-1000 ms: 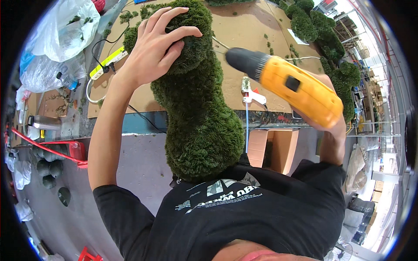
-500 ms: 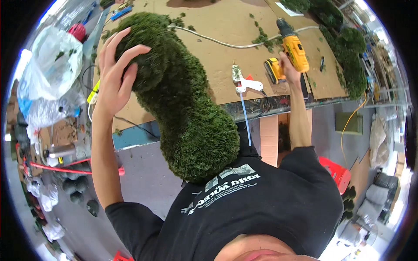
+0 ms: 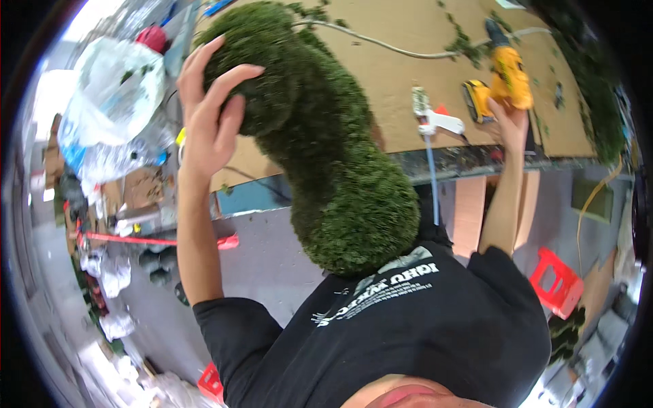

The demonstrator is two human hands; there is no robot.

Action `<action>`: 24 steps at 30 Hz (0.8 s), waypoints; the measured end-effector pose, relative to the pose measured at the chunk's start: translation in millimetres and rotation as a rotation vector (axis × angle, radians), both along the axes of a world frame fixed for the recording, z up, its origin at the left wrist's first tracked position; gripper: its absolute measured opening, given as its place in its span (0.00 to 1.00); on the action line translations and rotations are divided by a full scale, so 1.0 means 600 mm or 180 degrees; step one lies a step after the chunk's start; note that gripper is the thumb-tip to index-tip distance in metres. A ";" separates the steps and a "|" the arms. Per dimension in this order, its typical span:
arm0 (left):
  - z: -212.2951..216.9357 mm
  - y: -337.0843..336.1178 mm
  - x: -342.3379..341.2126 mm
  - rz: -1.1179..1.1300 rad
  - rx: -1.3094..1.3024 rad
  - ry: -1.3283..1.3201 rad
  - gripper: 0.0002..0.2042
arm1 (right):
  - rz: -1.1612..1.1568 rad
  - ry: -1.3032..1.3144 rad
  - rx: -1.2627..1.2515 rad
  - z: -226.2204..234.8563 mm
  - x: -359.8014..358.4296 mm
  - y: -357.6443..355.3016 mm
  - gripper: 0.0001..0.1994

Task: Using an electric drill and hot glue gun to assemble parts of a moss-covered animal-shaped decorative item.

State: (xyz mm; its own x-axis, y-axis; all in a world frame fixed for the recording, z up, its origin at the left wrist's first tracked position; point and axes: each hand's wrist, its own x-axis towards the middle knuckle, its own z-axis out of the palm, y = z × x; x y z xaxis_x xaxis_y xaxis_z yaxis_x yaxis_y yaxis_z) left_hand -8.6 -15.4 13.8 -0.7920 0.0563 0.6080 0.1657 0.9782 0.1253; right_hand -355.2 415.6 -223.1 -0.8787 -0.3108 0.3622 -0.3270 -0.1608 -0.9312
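A large, long shape covered in green artificial grass (image 3: 367, 217) leans from the table down to my black shirt. My left hand (image 3: 211, 129) holds its far upper end, fingers spread and curved over the grass. At the right, a yellow and black cordless drill (image 3: 510, 75) lies on the table. My right hand (image 3: 507, 122) is at the near side of the drill, by its handle and battery, its fingers loosened and apart; part of them is hidden. Between the hands lies a white glue gun (image 3: 442, 122) with a pale glue stick hanging over the table edge.
A cardboard-covered table (image 3: 401, 75) carries a white cable (image 3: 388, 49) and green scraps. More green grass pieces (image 3: 598, 88) stand at the far right. A clear plastic bag (image 3: 112, 95) is at the left. Red stools (image 3: 558, 282) stand on the floor.
The view has shifted, so everything sits further right. My right hand has drawn back a little from the drill's handle; the drill stays on the table. My left hand keeps its hold.
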 end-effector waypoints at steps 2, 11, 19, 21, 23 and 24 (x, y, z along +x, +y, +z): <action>-0.001 -0.003 0.004 0.0001 0.0004 0.0025 0.20 | -0.0898 0.0324 0.0898 0.011 0.047 0.022 0.24; 0.000 -0.009 0.005 0.0068 -0.0086 -0.0123 0.18 | -0.0026 0.1470 0.3152 0.076 0.212 -0.095 0.33; -0.008 -0.015 0.008 -0.0135 0.0043 0.0051 0.20 | 0.0610 0.1882 0.3768 0.060 0.172 -0.164 0.28; -0.010 -0.015 0.003 -0.0030 -0.0034 0.0086 0.20 | 0.0739 0.1825 0.3537 0.057 0.153 -0.166 0.26; -0.005 -0.011 0.002 -0.0034 -0.0002 0.0048 0.20 | 0.0697 0.1664 0.3218 0.063 0.141 -0.165 0.24; -0.005 -0.009 -0.001 -0.0014 0.0016 0.0016 0.21 | 0.0591 0.1620 0.3007 0.068 0.140 -0.163 0.23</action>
